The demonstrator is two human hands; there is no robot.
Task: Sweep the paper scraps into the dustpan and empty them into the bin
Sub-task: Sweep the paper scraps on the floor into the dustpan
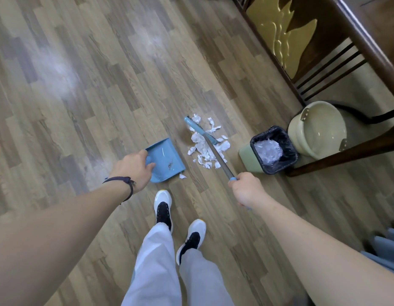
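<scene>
White paper scraps point(202, 149) lie in a loose heap on the wooden floor, between the dustpan and the bin. My left hand point(132, 168) grips the handle of a blue dustpan point(167, 160), which rests on the floor with its mouth toward the heap; a dark bit of debris sits inside it. One scrap point(182, 176) lies by the dustpan's near corner. My right hand point(246, 191) is shut on the grey handle of a blue broom point(199, 130), whose head lies across the heap. The small green bin point(273, 150) with a black liner holds crumpled clear plastic.
A cream bucket point(319, 129) stands just right of the bin, under dark wooden furniture point(324, 62) along the right side. A dark furniture leg point(346, 153) slants behind the bin. My two feet point(178, 221) are right below the dustpan. Bare floor stretches to the left.
</scene>
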